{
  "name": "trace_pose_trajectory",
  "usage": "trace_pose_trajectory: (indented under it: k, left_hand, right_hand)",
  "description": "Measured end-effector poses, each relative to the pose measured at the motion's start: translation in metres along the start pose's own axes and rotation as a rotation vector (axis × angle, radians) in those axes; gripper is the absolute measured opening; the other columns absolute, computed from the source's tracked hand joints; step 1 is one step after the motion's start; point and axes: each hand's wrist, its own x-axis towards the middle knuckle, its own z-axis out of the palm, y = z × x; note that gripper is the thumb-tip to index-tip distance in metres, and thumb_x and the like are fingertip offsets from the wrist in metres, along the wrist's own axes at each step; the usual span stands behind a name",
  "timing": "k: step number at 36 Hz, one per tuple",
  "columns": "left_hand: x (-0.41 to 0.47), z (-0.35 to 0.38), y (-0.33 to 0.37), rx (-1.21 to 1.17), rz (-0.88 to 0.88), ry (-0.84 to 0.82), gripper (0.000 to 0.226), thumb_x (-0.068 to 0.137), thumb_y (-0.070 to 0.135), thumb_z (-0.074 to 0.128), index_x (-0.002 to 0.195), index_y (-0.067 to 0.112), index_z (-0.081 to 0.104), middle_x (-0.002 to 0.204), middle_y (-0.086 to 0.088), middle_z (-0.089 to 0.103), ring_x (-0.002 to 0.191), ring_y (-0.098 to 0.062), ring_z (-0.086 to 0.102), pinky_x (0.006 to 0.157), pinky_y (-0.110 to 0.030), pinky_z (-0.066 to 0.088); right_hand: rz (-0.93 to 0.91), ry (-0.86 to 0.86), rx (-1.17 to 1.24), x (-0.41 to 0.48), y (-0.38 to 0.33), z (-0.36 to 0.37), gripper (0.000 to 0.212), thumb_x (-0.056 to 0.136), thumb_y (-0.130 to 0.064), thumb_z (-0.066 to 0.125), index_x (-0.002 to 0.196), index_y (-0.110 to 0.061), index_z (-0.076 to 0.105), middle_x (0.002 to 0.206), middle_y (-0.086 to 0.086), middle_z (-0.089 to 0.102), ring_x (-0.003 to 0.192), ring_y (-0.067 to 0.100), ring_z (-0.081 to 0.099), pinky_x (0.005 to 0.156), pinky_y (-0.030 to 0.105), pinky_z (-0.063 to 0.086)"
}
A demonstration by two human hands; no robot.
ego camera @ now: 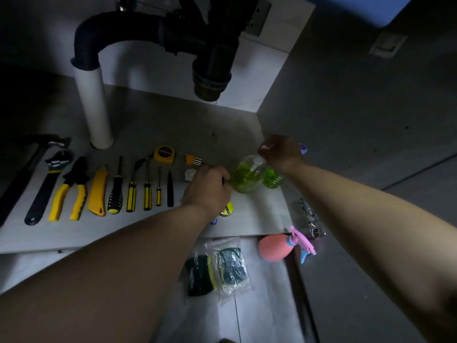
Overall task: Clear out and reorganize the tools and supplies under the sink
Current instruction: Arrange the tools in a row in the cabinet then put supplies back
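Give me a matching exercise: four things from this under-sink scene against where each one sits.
Things:
1. hammer
2. tape measure
3. green soap bottle
4. pink spray bottle

Places:
A. under the right hand
B. far left of the tool row
C. on the floor before the cabinet
D. behind the screwdrivers

Pairs: 1-B, 2-D, 3-A, 4-C

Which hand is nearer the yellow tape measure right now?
The left. The left hand sits just right of and below the yellow tape measure, close by. The right hand is farther right, on the pump top of the green soap bottle.
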Motion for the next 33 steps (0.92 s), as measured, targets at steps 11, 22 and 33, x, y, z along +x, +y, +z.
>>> trace_pose_trajectory:
  k: [11,22,33]
  left_hand:
    - [0.000,0.002,-0.004,0.088,0.061,-0.088,0.020,0.095,0.016,0.059,0.112,0.021,0.067,0.126,-0.008,0.051,0.111,-0.034,0.058,0.094,-0.044,0.049]
    - [0.001,0.009,0.001,0.091,0.053,-0.115,0.020,0.093,0.015,0.059,0.110,0.020,0.068,0.126,-0.012,0.053,0.112,-0.034,0.059,0.097,-0.038,0.049]
    - [-0.021,0.026,0.033,0.153,0.163,-0.244,0.020,0.095,0.019,0.055,0.109,0.028,0.065,0.129,-0.001,0.049,0.117,-0.028,0.056,0.097,-0.037,0.047]
  right_hand:
    - [0.206,-0.039,0.055,0.028,0.016,0.028,0.033,0.095,-0.021,0.056,0.126,-0.015,0.064,0.122,0.015,0.068,0.114,0.034,0.064,0.103,0.046,0.050]
    - [0.079,-0.127,-0.192,-0.037,0.057,0.006,0.022,0.091,-0.025,0.053,0.109,-0.014,0.061,0.105,0.018,0.072,0.099,0.036,0.069,0.085,0.035,0.054]
    - [0.276,-0.439,-0.583,-0.132,0.144,0.010,0.039,0.097,-0.035,0.051,0.129,-0.012,0.054,0.131,0.019,0.060,0.120,0.035,0.060,0.095,0.039,0.050]
